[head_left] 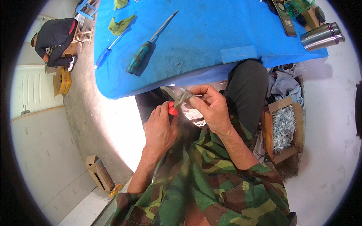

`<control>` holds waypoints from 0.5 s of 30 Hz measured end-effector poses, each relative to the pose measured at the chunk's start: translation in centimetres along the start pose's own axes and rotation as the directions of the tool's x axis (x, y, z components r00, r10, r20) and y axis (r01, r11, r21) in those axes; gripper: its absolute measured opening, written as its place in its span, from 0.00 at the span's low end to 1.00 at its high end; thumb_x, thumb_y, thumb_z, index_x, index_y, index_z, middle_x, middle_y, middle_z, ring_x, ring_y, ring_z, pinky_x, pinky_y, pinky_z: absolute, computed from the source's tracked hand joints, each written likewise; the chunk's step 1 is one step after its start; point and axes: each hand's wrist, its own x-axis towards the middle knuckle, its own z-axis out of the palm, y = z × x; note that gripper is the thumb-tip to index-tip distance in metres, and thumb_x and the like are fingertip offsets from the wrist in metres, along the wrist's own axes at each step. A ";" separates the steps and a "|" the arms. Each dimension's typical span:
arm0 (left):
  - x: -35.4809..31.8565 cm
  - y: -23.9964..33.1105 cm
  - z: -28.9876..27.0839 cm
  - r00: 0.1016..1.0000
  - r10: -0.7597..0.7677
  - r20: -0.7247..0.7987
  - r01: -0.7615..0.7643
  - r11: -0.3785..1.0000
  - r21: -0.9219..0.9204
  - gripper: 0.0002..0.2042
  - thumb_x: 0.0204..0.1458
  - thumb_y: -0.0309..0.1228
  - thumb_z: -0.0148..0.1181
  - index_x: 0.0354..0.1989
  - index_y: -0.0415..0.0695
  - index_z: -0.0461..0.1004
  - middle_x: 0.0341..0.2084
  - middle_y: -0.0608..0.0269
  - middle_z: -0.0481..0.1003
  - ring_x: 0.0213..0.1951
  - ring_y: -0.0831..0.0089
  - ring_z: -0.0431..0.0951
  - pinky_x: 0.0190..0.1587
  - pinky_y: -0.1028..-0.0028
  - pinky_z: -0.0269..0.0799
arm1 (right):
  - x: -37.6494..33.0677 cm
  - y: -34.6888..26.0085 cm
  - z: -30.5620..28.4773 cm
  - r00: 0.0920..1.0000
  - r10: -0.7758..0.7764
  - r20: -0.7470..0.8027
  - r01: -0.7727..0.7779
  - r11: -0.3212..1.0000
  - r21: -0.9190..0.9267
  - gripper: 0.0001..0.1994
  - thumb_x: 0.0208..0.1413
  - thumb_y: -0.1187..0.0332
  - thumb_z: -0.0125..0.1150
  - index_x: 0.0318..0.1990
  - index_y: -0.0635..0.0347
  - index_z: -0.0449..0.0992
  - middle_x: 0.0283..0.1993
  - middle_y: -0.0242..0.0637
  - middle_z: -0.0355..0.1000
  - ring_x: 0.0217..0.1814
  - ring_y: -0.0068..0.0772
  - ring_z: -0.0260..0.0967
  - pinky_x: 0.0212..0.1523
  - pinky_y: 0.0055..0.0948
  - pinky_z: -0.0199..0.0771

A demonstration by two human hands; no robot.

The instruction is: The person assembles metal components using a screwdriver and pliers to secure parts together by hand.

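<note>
My left hand (160, 126) is closed around a red-handled tool (173, 109), with only a little of its red part showing past the fingers. Against that red part lies a crumpled grey-olive piece (181, 98), perhaps a rag, pinched between the thumb and fingers of my right hand (211, 107). A pale, pointed grey part (168, 90) sticks out beyond it; whether it belongs to the tool I cannot tell. Both hands are close together above my lap, just off the near edge of the blue-covered table (196, 37).
On the table lie a teal-handled screwdriver (140, 56), a blue-handled screwdriver (103, 57) and a green rag (120, 25). A steel flask (322, 37) rests at the right corner. Below right stands a carton (268, 132) of small silvery pieces. A person (56, 37) sits bent over at far left.
</note>
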 end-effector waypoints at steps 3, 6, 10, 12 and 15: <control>0.1 0.2 -0.2 1.000 -0.014 0.010 0.014 1.000 0.025 0.18 0.59 0.30 0.61 0.56 0.38 0.71 0.43 0.49 0.77 0.47 0.49 0.79 0.45 0.55 0.74 | 0.0 0.1 0.1 1.000 -0.008 -0.020 0.008 1.000 -0.027 0.11 0.65 0.77 0.60 0.52 0.71 0.72 0.46 0.40 0.78 0.45 0.24 0.78 0.47 0.25 0.81; 0.0 0.4 0.1 1.000 0.004 0.020 -0.005 0.998 0.056 0.18 0.59 0.30 0.62 0.55 0.36 0.70 0.41 0.49 0.76 0.44 0.48 0.78 0.44 0.53 0.73 | 0.0 0.3 0.0 0.998 -0.042 -0.048 0.040 0.998 -0.051 0.10 0.65 0.77 0.60 0.51 0.71 0.73 0.45 0.39 0.79 0.44 0.23 0.78 0.47 0.25 0.81; 0.0 -0.2 0.1 0.996 0.075 0.056 -0.083 0.986 0.144 0.19 0.57 0.30 0.63 0.54 0.35 0.69 0.39 0.49 0.75 0.42 0.47 0.77 0.43 0.52 0.72 | 0.0 0.2 0.0 0.997 -0.027 -0.078 0.022 0.997 -0.070 0.10 0.65 0.77 0.60 0.50 0.71 0.73 0.45 0.39 0.79 0.43 0.23 0.78 0.46 0.26 0.82; 0.1 -0.5 0.0 0.990 0.121 0.072 -0.130 0.982 0.135 0.19 0.55 0.29 0.63 0.53 0.34 0.69 0.38 0.48 0.74 0.41 0.47 0.76 0.43 0.52 0.71 | 0.0 0.2 -0.1 0.997 -0.027 -0.071 0.024 0.999 -0.044 0.10 0.65 0.77 0.61 0.50 0.71 0.73 0.45 0.39 0.79 0.43 0.23 0.78 0.45 0.26 0.82; 0.3 -0.9 0.1 0.988 0.148 0.042 -0.147 0.989 -0.022 0.19 0.53 0.26 0.63 0.52 0.34 0.68 0.38 0.45 0.73 0.42 0.45 0.75 0.44 0.52 0.70 | 0.1 0.1 0.0 0.998 -0.038 -0.059 0.035 0.998 -0.054 0.09 0.65 0.77 0.61 0.50 0.71 0.73 0.45 0.39 0.79 0.42 0.23 0.78 0.45 0.26 0.82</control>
